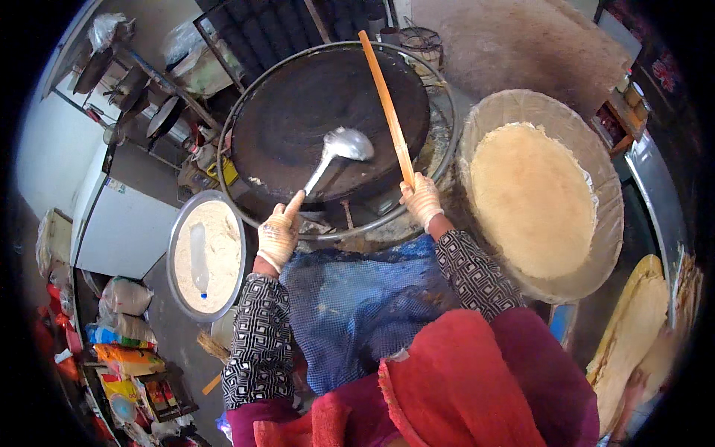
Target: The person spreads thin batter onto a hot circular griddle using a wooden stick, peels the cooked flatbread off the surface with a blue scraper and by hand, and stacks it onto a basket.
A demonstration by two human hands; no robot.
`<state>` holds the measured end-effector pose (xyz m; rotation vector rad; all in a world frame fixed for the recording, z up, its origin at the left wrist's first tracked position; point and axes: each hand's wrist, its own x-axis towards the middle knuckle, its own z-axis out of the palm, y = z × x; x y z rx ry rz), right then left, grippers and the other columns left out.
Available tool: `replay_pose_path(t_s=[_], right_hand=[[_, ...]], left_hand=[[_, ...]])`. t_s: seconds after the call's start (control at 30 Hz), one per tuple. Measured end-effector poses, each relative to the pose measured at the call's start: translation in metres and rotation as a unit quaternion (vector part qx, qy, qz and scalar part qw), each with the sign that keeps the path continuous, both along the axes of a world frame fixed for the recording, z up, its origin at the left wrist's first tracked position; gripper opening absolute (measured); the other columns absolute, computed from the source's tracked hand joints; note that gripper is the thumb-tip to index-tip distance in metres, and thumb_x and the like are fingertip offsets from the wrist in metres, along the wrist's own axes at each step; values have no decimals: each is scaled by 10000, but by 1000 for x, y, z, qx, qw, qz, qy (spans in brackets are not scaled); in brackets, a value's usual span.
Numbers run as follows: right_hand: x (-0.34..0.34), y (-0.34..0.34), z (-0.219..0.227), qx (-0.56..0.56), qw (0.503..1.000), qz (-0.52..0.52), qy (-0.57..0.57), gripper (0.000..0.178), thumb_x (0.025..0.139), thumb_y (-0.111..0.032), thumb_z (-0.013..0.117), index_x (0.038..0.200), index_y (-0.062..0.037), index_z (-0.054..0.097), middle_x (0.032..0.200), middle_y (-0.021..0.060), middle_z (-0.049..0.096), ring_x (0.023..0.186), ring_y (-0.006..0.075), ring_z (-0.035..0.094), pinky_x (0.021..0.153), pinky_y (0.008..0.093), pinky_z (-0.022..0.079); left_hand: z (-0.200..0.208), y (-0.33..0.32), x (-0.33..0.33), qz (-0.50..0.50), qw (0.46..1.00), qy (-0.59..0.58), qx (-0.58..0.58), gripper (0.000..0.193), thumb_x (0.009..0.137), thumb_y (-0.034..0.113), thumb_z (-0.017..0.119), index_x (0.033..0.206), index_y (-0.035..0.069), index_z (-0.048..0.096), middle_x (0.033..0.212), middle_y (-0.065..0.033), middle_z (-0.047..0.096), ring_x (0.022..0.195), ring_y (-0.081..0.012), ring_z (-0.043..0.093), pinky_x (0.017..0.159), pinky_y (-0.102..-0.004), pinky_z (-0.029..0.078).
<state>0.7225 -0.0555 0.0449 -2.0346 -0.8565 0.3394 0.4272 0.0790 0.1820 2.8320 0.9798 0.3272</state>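
My left hand (278, 234), in a pale glove, is closed on the handle of a metal ladle (351, 143). The ladle's bowl is over the middle of a large round dark griddle (287, 112); whether it touches the surface I cannot tell. In my right hand (421, 201), gloved too, is the lower end of a long flat wooden stick (385, 100). It slants across the griddle's right side, its tip at the far rim. Left of the griddle stands a metal basin (173, 261) of pale batter (223, 249), with a clear blue-capped bottle (198, 257) in it.
A metal ring (451, 127) surrounds the griddle. On the right, a large lined basket (607, 186) holds round flatbreads (532, 197). Blue mesh cloth (350, 298) lies between my arms. Pans (165, 117) are at the upper left, bags (126, 296) at the lower left.
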Motion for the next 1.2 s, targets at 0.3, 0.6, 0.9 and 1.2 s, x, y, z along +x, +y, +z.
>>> replay_pose_path(t_s=[0.3, 0.6, 0.9, 1.2], right_hand=[[29, -6, 3, 32, 999, -10, -17, 196, 874, -134, 615, 883, 37, 521, 707, 158, 599, 570, 232, 658, 562, 371, 525], [24, -2, -4, 45, 999, 2, 13, 257, 868, -194, 646, 972, 7, 524, 897, 187, 575, 606, 255, 647, 565, 389, 527], [7, -49, 35, 248, 879, 115, 391, 151, 889, -73, 569, 1022, -58, 500, 680, 44, 582, 514, 154, 570, 431, 306, 459], [-40, -72, 76, -265, 917, 236, -181, 309, 944, -298, 490, 998, -7, 580, 847, 244, 658, 868, 409, 642, 773, 498, 506]], left_hand=[[-4, 11, 33, -24, 994, 90, 58, 691, 831, 48, 535, 1447, 288, 333, 948, -140, 575, 848, -334, 630, 692, -450, 511], [-3, -3, 33, -9, 998, -53, -35, 548, 888, 56, 553, 1396, 234, 448, 924, -151, 592, 776, -326, 609, 690, -399, 501], [-5, -9, -82, 200, 875, -415, -148, 525, 914, 7, 505, 1425, 69, 403, 1280, -94, 562, 905, -185, 601, 803, -289, 485], [-176, 15, -338, 548, 791, 88, -256, 466, 890, 81, 449, 1331, -39, 354, 1176, -313, 576, 1129, -416, 564, 947, -469, 460]])
